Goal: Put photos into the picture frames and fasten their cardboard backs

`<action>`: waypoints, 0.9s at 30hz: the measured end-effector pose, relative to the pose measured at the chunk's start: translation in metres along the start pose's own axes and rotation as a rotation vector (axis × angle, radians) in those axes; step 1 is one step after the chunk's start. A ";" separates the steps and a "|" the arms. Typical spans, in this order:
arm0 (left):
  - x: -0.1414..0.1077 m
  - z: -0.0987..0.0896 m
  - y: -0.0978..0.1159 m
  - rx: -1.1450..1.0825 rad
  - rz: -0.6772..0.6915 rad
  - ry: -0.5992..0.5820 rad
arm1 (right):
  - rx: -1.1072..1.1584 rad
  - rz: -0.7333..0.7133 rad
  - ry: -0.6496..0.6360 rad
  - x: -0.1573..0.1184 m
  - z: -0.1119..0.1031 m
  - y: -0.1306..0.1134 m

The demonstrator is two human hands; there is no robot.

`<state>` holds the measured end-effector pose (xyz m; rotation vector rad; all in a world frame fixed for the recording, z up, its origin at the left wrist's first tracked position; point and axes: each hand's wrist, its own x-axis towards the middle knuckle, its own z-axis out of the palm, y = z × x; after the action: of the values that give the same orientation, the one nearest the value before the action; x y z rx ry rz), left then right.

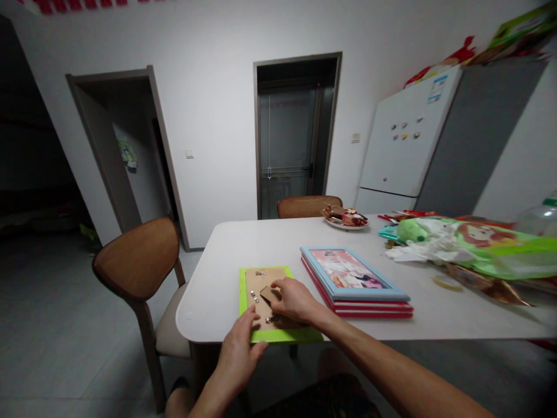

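A lime-green picture frame [242,293] lies face down near the table's front edge, its brown backing board [256,276] facing up. Small metal clips [254,296] sit on the backing. My left hand [239,348] holds the frame's near left corner, thumb along the front edge and fingertips over the left side. Over the backing, my right hand [293,299] is closed on a brown stand flap [267,294], which tilts up from the board. The palm side of this hand and part of the board's right side are hidden.
Right of my hands, several picture frames [354,273] are stacked, a light-blue one on top. A plate of food [348,220] stands at the table's far edge. Green packaging [491,244] and crumpled tissue [435,247] cover the right side. Wooden chairs [139,261] stand left and behind.
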<state>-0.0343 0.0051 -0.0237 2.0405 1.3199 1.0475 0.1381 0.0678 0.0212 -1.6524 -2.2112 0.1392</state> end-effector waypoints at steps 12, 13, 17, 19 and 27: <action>0.036 -0.035 -0.012 -0.651 -0.307 0.265 | 0.173 -0.081 0.140 -0.005 -0.025 -0.023; 0.034 -0.045 -0.018 -0.639 -0.329 0.285 | 0.156 -0.045 0.139 -0.006 -0.023 -0.015; 0.023 -0.077 -0.045 -0.547 -0.418 0.327 | -0.028 0.170 0.041 -0.013 -0.009 0.023; 0.020 -0.084 -0.055 -0.476 -0.447 0.322 | -0.097 0.239 -0.013 -0.015 0.000 0.036; 0.018 -0.094 -0.067 -0.010 -0.428 0.370 | 0.054 0.371 0.024 -0.009 0.002 0.046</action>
<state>-0.1418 0.0483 -0.0121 1.4967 1.8276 1.2520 0.1810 0.0735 0.0035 -2.0046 -1.8450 0.2726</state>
